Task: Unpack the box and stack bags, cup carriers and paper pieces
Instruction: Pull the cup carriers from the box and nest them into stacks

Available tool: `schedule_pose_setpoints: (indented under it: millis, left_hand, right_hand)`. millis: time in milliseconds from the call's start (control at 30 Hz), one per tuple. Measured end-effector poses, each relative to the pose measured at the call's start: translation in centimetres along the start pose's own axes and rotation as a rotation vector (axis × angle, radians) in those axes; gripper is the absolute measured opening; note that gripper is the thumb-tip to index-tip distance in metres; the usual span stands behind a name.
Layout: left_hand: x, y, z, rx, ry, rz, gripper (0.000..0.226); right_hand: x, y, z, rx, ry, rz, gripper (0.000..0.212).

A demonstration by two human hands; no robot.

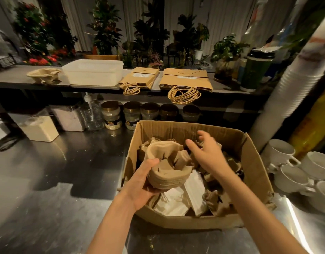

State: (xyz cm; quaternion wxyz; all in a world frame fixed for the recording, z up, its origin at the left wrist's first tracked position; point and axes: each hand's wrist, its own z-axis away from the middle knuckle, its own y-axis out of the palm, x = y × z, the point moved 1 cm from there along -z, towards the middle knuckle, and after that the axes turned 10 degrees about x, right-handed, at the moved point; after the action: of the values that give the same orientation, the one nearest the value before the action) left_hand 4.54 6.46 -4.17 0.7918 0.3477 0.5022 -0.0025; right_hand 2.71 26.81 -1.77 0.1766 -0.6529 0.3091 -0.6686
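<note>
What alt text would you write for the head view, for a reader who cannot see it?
A left hand grips a stack of cup carriers over a cardboard box on a steel counter, while the open right hand reaches into the box. On the shelf behind lie two piles of brown paper bags, another cup carrier pile and a white tub.

Nested brown cup carriers over open box

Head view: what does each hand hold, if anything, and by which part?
The left hand grips the stack of cup carriers by its near-left rim. The right hand, above the box, holds nothing.
</note>
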Motion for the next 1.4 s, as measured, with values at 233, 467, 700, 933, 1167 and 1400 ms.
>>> schedule_pose_setpoints:
  millis: [233,467,700,933,1167,1400]
  left_hand:
    - [0.0,-0.1,0.0,-0.019,-0.031,0.046,0.052]
    - [-0.2,0.4,0.2,-0.031,0.013,0.109,0.037]
    - [0.0,0.4,-0.1,-0.035,0.034,0.052,0.038]
    - [0.2,0.1,-0.3,-0.038,0.035,0.045,0.048]
    - [0.1,0.4,-0.3,-0.032,0.056,0.019,0.048]
    - [0.1,0.2,-0.3,-0.051,0.098,0.052,0.049]
  right_hand:
    - [-6.9,-1.4,-5.3,0.134,0.196,0.537,0.083]
    - [-8.9,-0.2,-5.5,0.047,0.205,0.676,0.065]
    - [-8.8,-2.2,-5.4,-0.143,0.097,0.449,0.031]
    - [-5.9,-4.9,-4.0,-0.228,0.138,-0.062,0.033]
    - [0.5,-4.7,-0.7,-0.051,0.085,-0.746,0.037]
    - [3.4,-2.1,3.0,0.066,0.077,-0.959,0.026]
